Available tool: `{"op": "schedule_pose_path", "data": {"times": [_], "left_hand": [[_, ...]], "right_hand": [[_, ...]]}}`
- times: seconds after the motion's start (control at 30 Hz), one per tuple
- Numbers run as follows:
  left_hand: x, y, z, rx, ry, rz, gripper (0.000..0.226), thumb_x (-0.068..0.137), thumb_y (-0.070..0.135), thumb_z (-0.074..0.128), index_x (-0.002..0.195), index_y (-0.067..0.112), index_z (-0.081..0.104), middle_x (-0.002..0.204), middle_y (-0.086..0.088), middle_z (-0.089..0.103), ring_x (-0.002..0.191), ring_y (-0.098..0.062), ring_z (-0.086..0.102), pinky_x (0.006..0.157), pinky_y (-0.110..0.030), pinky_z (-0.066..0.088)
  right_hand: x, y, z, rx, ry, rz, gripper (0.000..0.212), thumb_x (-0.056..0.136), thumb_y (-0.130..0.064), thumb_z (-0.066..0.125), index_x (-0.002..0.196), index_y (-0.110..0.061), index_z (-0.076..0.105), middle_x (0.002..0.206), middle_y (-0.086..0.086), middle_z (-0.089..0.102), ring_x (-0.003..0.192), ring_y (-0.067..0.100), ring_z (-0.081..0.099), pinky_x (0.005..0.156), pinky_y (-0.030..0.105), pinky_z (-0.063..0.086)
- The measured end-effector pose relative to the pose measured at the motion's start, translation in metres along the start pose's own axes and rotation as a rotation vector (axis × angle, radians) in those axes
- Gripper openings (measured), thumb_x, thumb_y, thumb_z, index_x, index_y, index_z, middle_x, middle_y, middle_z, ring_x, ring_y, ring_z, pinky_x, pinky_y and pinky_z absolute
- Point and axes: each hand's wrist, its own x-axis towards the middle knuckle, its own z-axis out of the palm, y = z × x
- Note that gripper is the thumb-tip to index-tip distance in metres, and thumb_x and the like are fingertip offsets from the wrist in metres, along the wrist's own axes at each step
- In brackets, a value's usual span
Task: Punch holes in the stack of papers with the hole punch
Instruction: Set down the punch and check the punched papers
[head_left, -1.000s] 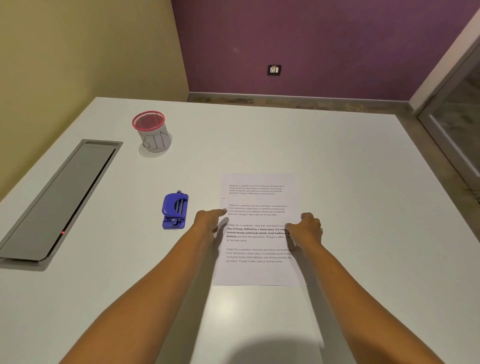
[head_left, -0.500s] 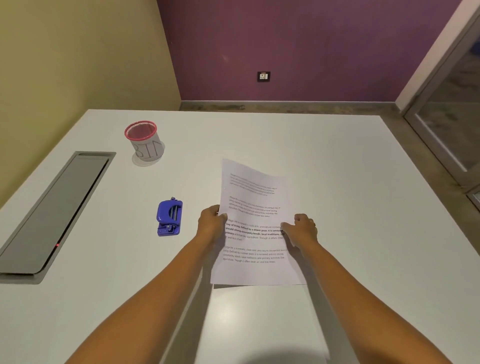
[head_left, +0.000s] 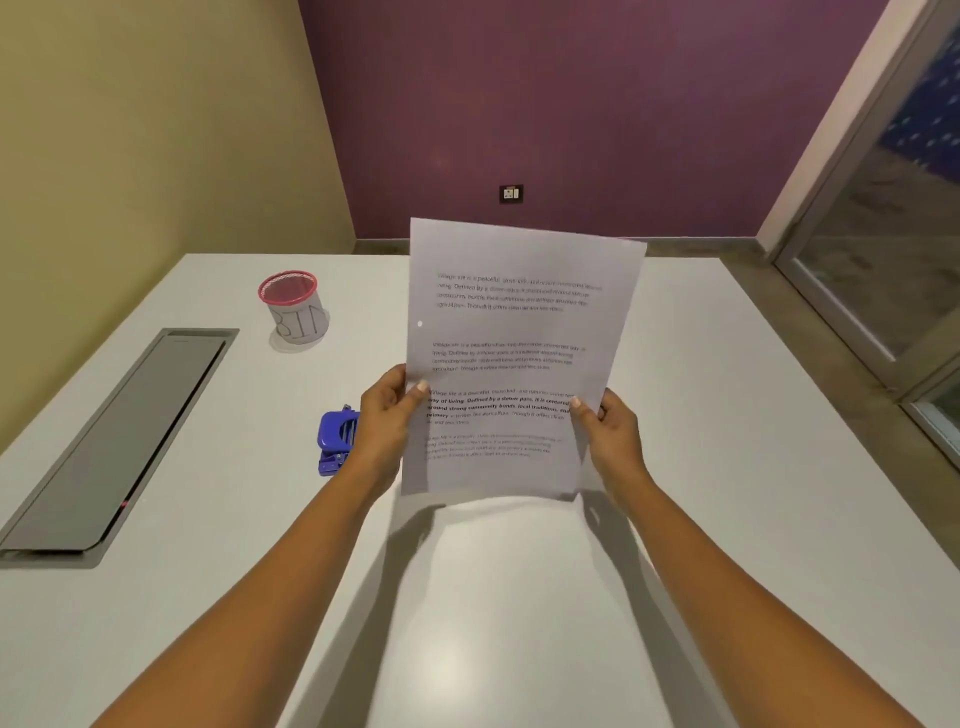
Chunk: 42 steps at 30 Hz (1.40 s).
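Observation:
The stack of papers (head_left: 514, 332), white sheets with printed text, stands nearly upright above the white table (head_left: 519, 597). A small round hole shows near its left edge. My left hand (head_left: 387, 415) grips the left edge of the papers with the thumb in front. Gripping the right edge is my right hand (head_left: 605, 431). The blue hole punch (head_left: 335, 439) lies on the table just left of my left hand, partly hidden behind it.
A pink-rimmed mesh cup marked BIN (head_left: 293, 306) stands at the back left. A grey recessed cable tray (head_left: 114, 441) runs along the table's left side. A glass door (head_left: 893, 249) is on the right, past the table's edge.
Both hands took hold of the papers' side edges and raised them from flat on the table to nearly upright. The camera view tilted up.

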Motion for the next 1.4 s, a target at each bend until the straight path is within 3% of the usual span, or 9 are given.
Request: {"op": "schedule_pose_path", "data": {"times": [0.1,0.2,0.4,0.5,0.73,0.9,1.07,1.2,1.4], "left_hand": [[-0.005,0.006,0.000,-0.039,-0.010,0.021,0.025,0.094,0.003,0.044,0.094,0.021,0.060,0.080,0.019,0.073,0.075,0.005,0.067,0.067,-0.012,0.053],[-0.010,-0.004,-0.003,-0.008,-0.027,-0.029,0.022,0.093,0.003,0.046,0.100,0.019,0.060,0.095,0.010,0.069,0.087,-0.003,0.065,0.081,-0.021,0.053],[-0.026,-0.061,-0.014,0.313,-0.076,-0.259,0.028,0.091,0.003,0.051,0.118,0.007,0.056,0.109,0.000,0.059,0.108,-0.019,0.054,0.093,-0.029,0.040],[-0.025,-0.072,-0.018,0.420,-0.033,-0.299,0.030,0.092,0.009,0.052,0.121,0.007,0.057,0.107,-0.001,0.059,0.104,-0.022,0.054,0.096,-0.037,0.041],[-0.023,-0.077,-0.018,0.438,0.011,-0.319,0.029,0.091,0.009,0.052,0.119,0.004,0.059,0.112,-0.010,0.063,0.099,-0.024,0.054,0.090,-0.034,0.041],[-0.024,-0.077,-0.021,0.370,0.056,-0.317,0.026,0.091,0.008,0.053,0.114,0.002,0.062,0.116,-0.015,0.066,0.108,-0.031,0.060,0.097,-0.041,0.046],[-0.026,-0.075,-0.019,0.343,0.061,-0.319,0.025,0.091,0.009,0.054,0.113,0.003,0.062,0.115,-0.015,0.067,0.105,-0.032,0.063,0.095,-0.048,0.049],[-0.030,-0.071,-0.019,0.331,0.072,-0.309,0.025,0.089,0.007,0.055,0.112,0.002,0.063,0.113,-0.015,0.068,0.101,-0.032,0.065,0.094,-0.047,0.050],[-0.035,-0.066,-0.019,0.374,0.113,-0.307,0.011,0.087,0.009,0.059,0.094,0.008,0.066,0.099,-0.020,0.071,0.095,-0.038,0.066,0.089,-0.050,0.052]], "right_hand": [[-0.008,-0.009,-0.003,0.066,0.016,-0.109,0.019,0.093,-0.015,0.051,0.111,-0.020,0.057,0.103,-0.002,0.066,0.092,0.013,0.064,0.079,0.022,0.053],[-0.015,-0.002,-0.007,0.034,-0.005,-0.130,0.019,0.093,-0.016,0.051,0.110,-0.022,0.057,0.104,-0.005,0.065,0.094,0.010,0.063,0.080,0.019,0.053],[-0.027,0.044,-0.013,-0.305,-0.060,0.094,0.021,0.093,-0.012,0.051,0.111,-0.006,0.058,0.101,0.007,0.061,0.096,0.025,0.057,0.078,0.029,0.045],[-0.027,0.058,-0.014,-0.462,-0.063,0.165,0.018,0.093,-0.013,0.049,0.102,-0.002,0.060,0.093,0.011,0.059,0.087,0.026,0.053,0.069,0.028,0.040],[-0.027,0.062,-0.011,-0.529,-0.053,0.164,0.025,0.094,-0.008,0.043,0.110,0.004,0.059,0.109,0.021,0.064,0.098,0.035,0.057,0.077,0.033,0.041],[-0.025,0.063,-0.011,-0.550,-0.070,0.170,0.024,0.095,-0.012,0.043,0.108,-0.001,0.060,0.107,0.016,0.065,0.091,0.027,0.053,0.076,0.029,0.040],[-0.028,0.061,-0.012,-0.550,-0.056,0.160,0.024,0.094,-0.011,0.043,0.103,0.004,0.060,0.103,0.020,0.066,0.096,0.037,0.059,0.085,0.043,0.048],[-0.029,0.060,-0.014,-0.593,-0.075,0.157,0.024,0.094,-0.012,0.042,0.099,0.003,0.059,0.097,0.021,0.066,0.078,0.027,0.053,0.071,0.033,0.043],[-0.038,0.049,-0.016,-0.622,-0.089,0.166,0.020,0.095,-0.014,0.041,0.090,-0.004,0.057,0.077,0.005,0.055,0.072,0.024,0.046,0.065,0.030,0.034]]}}
